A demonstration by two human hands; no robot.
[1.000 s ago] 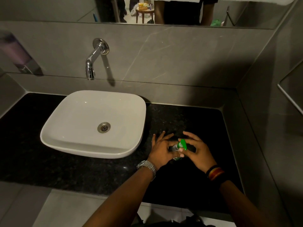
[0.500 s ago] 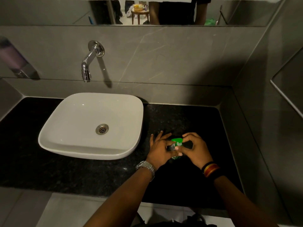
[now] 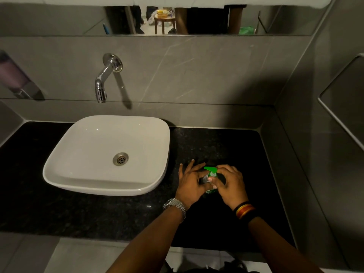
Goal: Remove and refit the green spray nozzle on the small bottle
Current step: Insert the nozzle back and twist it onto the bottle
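Note:
A small bottle (image 3: 210, 191) stands on the black granite counter (image 3: 226, 146), right of the basin, mostly hidden between my hands. Its green spray nozzle (image 3: 210, 169) sits on top, spout pointing left. My left hand (image 3: 190, 185) wraps the bottle's body from the left, some fingers spread. My right hand (image 3: 229, 183) pinches the nozzle's collar with thumb and fingers from the right. Whether the nozzle is seated or loose is hidden.
A white square basin (image 3: 106, 154) takes the counter's left half, with a chrome wall tap (image 3: 104, 81) above. Grey tiled walls close the back and right. A soap dispenser (image 3: 17, 79) hangs at far left. A mirror (image 3: 177, 18) runs along the top.
The nozzle's spout has turned from upright-right to pointing left under my right fingers. Both hands stay around the bottle in the same spot.

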